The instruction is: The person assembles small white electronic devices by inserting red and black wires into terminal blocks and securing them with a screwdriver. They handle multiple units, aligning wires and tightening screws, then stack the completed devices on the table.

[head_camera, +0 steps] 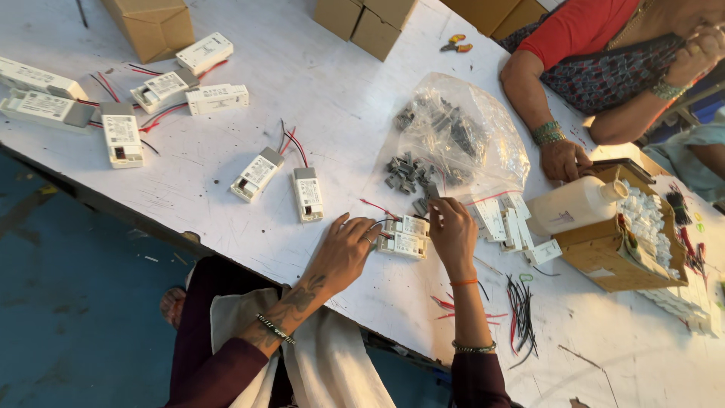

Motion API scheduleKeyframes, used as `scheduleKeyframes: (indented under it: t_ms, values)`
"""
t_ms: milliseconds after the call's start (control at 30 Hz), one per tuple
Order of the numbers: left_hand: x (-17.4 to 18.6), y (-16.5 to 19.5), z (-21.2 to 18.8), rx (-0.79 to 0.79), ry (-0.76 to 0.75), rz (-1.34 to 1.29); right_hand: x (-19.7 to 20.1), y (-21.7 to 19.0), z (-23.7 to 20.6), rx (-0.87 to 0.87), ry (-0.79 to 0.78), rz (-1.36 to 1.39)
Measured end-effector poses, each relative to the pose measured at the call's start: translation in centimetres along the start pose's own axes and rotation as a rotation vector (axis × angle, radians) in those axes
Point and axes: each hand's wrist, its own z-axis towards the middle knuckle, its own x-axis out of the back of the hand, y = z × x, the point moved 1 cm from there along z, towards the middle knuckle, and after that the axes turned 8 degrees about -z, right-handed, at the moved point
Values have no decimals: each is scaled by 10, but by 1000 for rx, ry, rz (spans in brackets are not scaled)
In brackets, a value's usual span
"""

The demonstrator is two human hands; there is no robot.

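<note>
Together, we work at a white table (317,68), seated at its near edge. Our left hand (346,253) rests on the tabletop with the fingers curled loosely against the left end of a small white driver box (404,243); red and black wires run out from under the fingertips. Our right hand (451,230) sits just beside it, fingers bent down and pinched on a small grey connector (433,193) at the far right corner of the same box. A second white box lies touching the first, just beyond it.

Beyond our hands lies a clear plastic bag (483,143) with grey connectors spilling from its mouth into a loose pile (402,175). To the left, two finished white boxes with red and black leads (283,181) lie side by side, well apart from a larger group of the same boxes (121,106) near the far left edge. To the right we see flat white covers (506,223), a white plastic bottle (574,204) lying on an open cardboard box (604,253), and a bundle of cut black and red wires (519,310) near the table's edge.

Across the table, another person's hand (566,160) rests by the cardboard box.
</note>
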Motion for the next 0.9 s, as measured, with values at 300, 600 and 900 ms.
scheduleKeyframes:
  t_ms: [300, 600, 900]
  values:
    - [7, 2, -5, -37, 127, -20, -19, 12, 14, -61, -243, 153]
    - [10, 5, -5, -70, 74, 25, -13, 5, 26, -60, -191, -18]
    - [26, 6, -15, 128, 172, -176, 45, -15, -84, -482, -413, 844]
